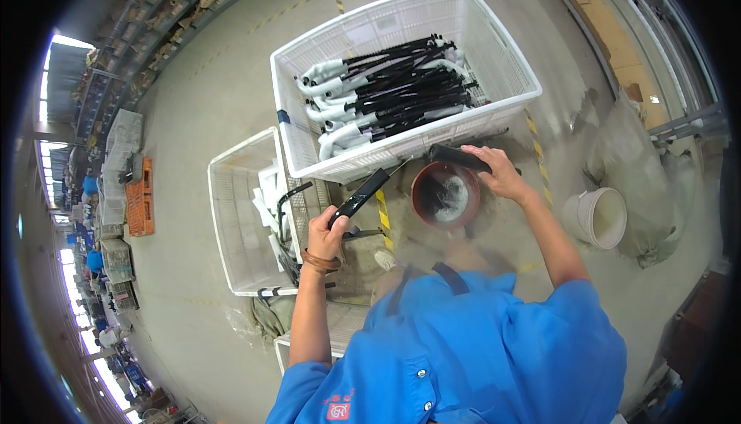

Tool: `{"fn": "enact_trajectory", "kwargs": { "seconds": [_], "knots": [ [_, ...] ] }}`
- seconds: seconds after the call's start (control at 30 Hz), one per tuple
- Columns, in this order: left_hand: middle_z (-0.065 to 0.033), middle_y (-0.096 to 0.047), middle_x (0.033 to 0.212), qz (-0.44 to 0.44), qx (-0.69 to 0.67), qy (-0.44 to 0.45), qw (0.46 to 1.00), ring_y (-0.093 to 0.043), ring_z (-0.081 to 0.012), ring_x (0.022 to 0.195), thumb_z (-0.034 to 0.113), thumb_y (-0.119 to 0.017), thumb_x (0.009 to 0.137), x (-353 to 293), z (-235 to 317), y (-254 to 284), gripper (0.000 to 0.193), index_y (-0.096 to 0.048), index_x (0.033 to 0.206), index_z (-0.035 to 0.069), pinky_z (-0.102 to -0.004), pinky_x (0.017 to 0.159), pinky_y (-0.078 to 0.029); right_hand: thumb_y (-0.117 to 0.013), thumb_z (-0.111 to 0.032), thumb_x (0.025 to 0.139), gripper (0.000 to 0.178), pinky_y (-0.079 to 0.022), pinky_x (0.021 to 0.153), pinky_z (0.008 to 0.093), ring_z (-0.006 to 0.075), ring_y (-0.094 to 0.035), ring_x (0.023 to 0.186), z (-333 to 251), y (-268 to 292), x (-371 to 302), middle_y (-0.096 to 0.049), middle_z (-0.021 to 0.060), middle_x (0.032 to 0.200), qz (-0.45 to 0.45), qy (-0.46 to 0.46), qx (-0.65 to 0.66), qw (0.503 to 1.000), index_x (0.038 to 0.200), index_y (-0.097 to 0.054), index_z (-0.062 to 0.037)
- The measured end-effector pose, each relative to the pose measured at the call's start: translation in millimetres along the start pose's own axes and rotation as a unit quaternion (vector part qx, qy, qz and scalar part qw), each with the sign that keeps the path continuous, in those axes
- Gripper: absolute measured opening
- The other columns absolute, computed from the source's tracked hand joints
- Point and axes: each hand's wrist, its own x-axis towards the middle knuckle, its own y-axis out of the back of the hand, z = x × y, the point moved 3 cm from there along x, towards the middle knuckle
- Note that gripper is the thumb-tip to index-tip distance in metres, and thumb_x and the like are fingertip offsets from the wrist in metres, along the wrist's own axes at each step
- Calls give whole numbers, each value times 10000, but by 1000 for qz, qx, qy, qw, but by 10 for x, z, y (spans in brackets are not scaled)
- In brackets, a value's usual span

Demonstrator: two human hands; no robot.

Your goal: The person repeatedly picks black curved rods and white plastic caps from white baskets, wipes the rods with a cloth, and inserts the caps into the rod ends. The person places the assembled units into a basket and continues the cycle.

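Head view: L hand (324, 232) fingers wrapped round lower end of a black bar (364, 193), R hand (500, 174) fingers closed on a black grip (455, 157) by the red bucket (423, 192), near side of white crate (409, 138). Prob. best: firm hold w/ both, bar & grip in line, wrists steady, any drips kept over bucket.

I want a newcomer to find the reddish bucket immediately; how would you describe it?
Start from the big white crate holding black rods. Just below it in the picture, between the left hand and the right hand, is the round reddish bucket with whitish stuff inside. Its colour separates it from the white bucket farther right.
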Motion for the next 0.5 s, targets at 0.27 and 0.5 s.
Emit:
{"fn": "enact_trajectory", "kwargs": {
  "seconds": [0.27, 0.5],
  "knots": [
    [-68, -478, 574, -27, 29, -30, 999, -442, -153, 518, 246, -632, 895, -59, 673, -34, 316, -532, 729, -4, -307, 510, -385, -527, 78, 684, 736, -396, 907, 399, 303, -527, 927, -547, 446, 32, -563, 94, 943, 36, 117, -64, 990, 1375, -522, -175],
    [-122, -504, 563, -37, 65, -27, 997, -470, -193, 490, 276, -668, 900, 2, 915, -410, 319, -580, 794, -11, -326, 514, -410, -608, 34, 700, 680, -435, 825, 399, 310, -541, 871, -711, 534, 50, -564, 98, 896, 39, 139, -110, 983, 1346, -550, -169]
  ]
}}
